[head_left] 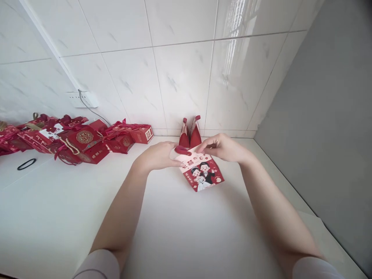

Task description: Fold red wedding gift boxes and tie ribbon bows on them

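A small red and white gift bag [202, 173] printed with a cartoon couple lies flat on the white table [174, 232]. My left hand [158, 155] rests at its top left edge, fingertips on the dark red handle [182, 150]. My right hand [223, 147] pinches the top edge of the same bag from the right. Just behind the bag, two upright red gift bags [190, 133] stand against the tiled wall.
A heap of red gift boxes and bags [78, 141] with ribbons and cord handles lies along the wall at the left. A black hair tie [26, 164] lies near it. A white socket with a cable [84, 99] sits on the wall. A grey wall [325, 128] bounds the right.
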The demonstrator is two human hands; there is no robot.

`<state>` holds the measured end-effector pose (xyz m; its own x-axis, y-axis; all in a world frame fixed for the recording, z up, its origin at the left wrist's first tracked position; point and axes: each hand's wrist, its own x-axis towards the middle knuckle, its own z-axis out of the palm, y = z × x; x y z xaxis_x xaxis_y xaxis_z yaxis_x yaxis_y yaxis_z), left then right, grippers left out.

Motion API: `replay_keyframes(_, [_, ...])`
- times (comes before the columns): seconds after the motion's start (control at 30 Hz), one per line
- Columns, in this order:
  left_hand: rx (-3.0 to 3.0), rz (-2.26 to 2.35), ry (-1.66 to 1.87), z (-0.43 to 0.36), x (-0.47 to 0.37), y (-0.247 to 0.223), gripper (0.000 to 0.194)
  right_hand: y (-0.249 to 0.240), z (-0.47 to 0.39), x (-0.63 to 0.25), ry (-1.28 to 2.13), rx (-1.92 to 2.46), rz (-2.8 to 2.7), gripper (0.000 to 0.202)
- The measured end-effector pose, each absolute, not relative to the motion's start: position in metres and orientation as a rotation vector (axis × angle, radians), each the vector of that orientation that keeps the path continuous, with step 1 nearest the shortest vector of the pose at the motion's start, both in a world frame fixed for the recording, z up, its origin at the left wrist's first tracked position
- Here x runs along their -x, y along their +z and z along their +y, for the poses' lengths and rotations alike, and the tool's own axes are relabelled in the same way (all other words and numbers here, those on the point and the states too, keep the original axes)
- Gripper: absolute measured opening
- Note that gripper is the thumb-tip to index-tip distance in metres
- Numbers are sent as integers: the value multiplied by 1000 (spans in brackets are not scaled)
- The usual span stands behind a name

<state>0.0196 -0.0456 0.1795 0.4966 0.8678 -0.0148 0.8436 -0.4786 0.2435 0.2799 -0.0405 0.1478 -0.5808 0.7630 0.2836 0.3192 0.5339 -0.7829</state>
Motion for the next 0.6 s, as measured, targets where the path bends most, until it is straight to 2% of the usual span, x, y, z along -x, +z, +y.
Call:
replay_keyframes(0.07, [-2492, 1469, 55, -46, -12, 180, 49, 150, -47, -268, 842, 808, -2248, 19])
replay_keyframes(0.1, [-2477, 1472, 15, -47, -10, 181, 44, 151, -50, -265, 790, 816, -2286, 18])
replay_keyframes(0.2, [-2472, 1457, 17, -51, -8, 185, 42, 153, -57, -258, 720, 853, -2275, 15])
replay_keyframes(0.4, [-2419, 1397, 128, -55, -19, 186, 34, 139, -59, -230, 651, 535, -2234, 46])
replay_keyframes(0.6, [-2357, 1417, 19, -48, -18, 182, 37, 135, -52, -231, 445, 653, -2236, 32])
